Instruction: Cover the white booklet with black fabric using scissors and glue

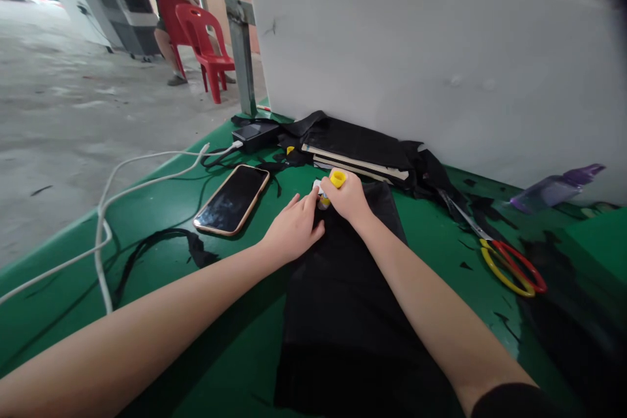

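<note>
Sitting around mid-frame, a small yellow-and-white item (pixel 337 177) clenched in the right hand (pixel 349 197), pretty much met by the left hand's (pixel 292 228) fingertips, grip there can't be told, black cloth (pixel 343 313) spread below, scissors (pixel 509 264) seen at right.

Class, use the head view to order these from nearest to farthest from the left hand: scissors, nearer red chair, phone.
1. Phone: just left of the left hand.
2. Scissors: right side of the green table.
3. Nearer red chair: on the floor beyond.
</note>
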A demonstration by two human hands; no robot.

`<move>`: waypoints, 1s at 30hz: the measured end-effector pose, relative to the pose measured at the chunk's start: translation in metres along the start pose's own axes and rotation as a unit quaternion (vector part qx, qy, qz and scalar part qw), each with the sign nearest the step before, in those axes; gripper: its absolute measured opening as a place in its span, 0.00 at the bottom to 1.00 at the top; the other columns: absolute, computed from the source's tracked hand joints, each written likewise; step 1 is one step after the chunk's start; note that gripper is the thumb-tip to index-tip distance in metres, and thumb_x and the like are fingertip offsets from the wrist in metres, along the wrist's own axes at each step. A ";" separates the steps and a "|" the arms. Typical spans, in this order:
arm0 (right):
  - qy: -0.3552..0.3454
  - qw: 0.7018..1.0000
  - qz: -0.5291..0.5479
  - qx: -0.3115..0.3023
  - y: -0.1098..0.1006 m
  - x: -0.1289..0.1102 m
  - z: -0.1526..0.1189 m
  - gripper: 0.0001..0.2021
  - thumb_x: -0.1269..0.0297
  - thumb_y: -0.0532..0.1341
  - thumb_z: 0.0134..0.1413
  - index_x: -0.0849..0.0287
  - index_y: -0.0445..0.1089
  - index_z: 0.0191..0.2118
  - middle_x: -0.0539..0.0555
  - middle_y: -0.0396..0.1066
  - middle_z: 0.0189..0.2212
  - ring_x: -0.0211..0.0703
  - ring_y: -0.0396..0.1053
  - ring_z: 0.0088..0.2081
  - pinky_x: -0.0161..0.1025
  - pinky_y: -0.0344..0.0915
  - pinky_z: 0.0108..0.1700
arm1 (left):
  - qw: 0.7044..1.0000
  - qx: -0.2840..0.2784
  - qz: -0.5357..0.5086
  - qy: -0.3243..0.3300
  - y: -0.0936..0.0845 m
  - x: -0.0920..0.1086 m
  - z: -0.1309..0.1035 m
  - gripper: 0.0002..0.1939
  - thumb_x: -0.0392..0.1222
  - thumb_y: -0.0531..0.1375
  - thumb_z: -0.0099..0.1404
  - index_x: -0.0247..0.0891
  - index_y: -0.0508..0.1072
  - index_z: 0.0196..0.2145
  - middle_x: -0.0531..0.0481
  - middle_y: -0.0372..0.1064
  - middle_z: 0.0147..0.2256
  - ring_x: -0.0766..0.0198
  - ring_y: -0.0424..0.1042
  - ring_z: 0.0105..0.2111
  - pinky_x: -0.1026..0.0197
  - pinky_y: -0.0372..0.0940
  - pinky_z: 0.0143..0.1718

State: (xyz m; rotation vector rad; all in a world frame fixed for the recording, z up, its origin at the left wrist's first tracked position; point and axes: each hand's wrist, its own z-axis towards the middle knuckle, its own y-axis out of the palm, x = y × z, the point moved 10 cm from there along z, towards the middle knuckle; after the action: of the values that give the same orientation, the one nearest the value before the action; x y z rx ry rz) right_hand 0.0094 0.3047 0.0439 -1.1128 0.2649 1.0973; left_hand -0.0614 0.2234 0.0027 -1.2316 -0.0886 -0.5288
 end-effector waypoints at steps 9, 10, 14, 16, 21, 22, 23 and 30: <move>0.045 0.999 0.014 0.010 -0.005 0.015 0.004 0.14 0.63 0.56 0.44 0.56 0.51 0.16 0.45 0.51 0.14 0.34 0.51 0.19 0.35 0.49 0.22 | 1.000 0.002 -0.006 0.000 -0.002 0.002 0.000 0.33 0.40 0.50 0.64 0.29 0.43 0.63 0.37 0.63 0.55 0.55 0.62 0.57 0.48 0.49 0.62; 0.051 0.999 0.015 0.008 -0.005 0.017 0.004 0.15 0.62 0.56 0.44 0.56 0.51 0.15 0.45 0.52 0.13 0.33 0.51 0.18 0.35 0.49 0.21 | 1.000 0.001 -0.005 -0.001 -0.002 0.002 -0.001 0.33 0.40 0.50 0.64 0.28 0.43 0.63 0.37 0.63 0.55 0.55 0.62 0.56 0.48 0.49 0.62; 0.074 0.997 0.020 -0.007 -0.004 0.026 0.002 0.14 0.62 0.57 0.44 0.56 0.53 0.15 0.45 0.54 0.12 0.33 0.53 0.17 0.34 0.49 0.20 | 1.000 -0.001 0.000 0.000 -0.001 0.001 -0.001 0.33 0.41 0.50 0.64 0.27 0.44 0.62 0.36 0.62 0.56 0.55 0.62 0.56 0.49 0.48 0.63; 0.067 0.998 0.015 -0.007 -0.007 0.026 0.000 0.14 0.62 0.58 0.44 0.57 0.54 0.14 0.46 0.55 0.12 0.33 0.53 0.17 0.34 0.49 0.21 | 1.000 0.001 0.004 0.004 0.000 0.001 -0.001 0.32 0.42 0.50 0.64 0.28 0.45 0.62 0.36 0.61 0.56 0.55 0.62 0.57 0.49 0.49 0.63; 0.098 0.985 0.127 0.071 -0.031 0.036 -0.005 0.19 0.57 0.56 0.51 0.57 0.59 0.14 0.47 0.56 0.12 0.35 0.56 0.17 0.35 0.55 0.22 | 1.000 0.002 0.018 0.006 0.000 0.001 0.000 0.29 0.42 0.50 0.65 0.27 0.49 0.61 0.37 0.62 0.56 0.53 0.62 0.57 0.50 0.51 0.62; 0.109 0.976 0.156 0.107 -0.039 0.040 -0.006 0.19 0.56 0.56 0.52 0.57 0.59 0.14 0.47 0.57 0.12 0.35 0.57 0.17 0.35 0.56 0.23 | 1.000 0.001 0.019 0.006 0.000 0.002 0.000 0.29 0.42 0.50 0.65 0.27 0.50 0.60 0.37 0.62 0.56 0.53 0.62 0.57 0.50 0.51 0.62; 0.111 0.968 0.171 0.143 -0.048 0.043 -0.008 0.20 0.55 0.56 0.52 0.57 0.60 0.14 0.48 0.58 0.13 0.35 0.58 0.18 0.35 0.57 0.24 | 1.000 0.000 0.018 0.007 0.000 0.002 0.000 0.28 0.42 0.50 0.65 0.27 0.51 0.60 0.37 0.62 0.56 0.53 0.62 0.57 0.50 0.51 0.62; 0.037 0.985 0.118 0.123 -0.049 0.029 -0.009 0.15 0.54 0.56 0.54 0.58 0.64 0.22 0.48 0.62 0.19 0.36 0.60 0.22 0.35 0.59 0.29 | 1.000 -0.001 0.019 0.004 -0.001 0.003 0.000 0.25 0.42 0.50 0.66 0.29 0.55 0.58 0.38 0.61 0.56 0.53 0.62 0.56 0.49 0.51 0.62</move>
State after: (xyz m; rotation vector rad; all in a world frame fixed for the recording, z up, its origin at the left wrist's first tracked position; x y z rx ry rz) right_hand 0.0659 0.3131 0.0488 -0.9172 0.5876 1.1970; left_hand -0.0593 0.2223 0.0049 -1.2310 -0.0585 -0.5002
